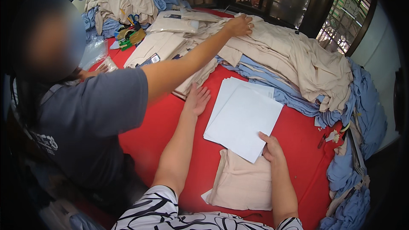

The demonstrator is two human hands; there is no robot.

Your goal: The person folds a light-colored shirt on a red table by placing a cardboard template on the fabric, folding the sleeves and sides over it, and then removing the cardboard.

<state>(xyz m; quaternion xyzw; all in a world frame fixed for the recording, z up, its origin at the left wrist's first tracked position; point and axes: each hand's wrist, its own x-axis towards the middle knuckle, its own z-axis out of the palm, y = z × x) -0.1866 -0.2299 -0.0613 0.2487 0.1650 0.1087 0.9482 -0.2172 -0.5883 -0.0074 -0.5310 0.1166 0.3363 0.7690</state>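
My right hand (272, 148) pinches the near right corner of a white sheet (247, 117), thumb on top and the other fingers out of sight. Beneath that sheet, a loose stack of similar white sheets (230, 86) fans out on the red cloth. A folded beige garment (243, 183) lies close to my body, its far edge under the sheet, with a bit of white showing at its lower left. My left hand (199, 100) is open, palm partly up and fingers apart, holding nothing, beside the stack and close to some folded beige cloth (191, 81).
At my left a person in a dark grey shirt (93, 98) reaches across to the beige cloth pile (294, 55). Blue garments (366, 106) hang along the right edge. Packed beige garments (172, 22), scissors (134, 20) and tape dispensers (128, 38) are at the far left.
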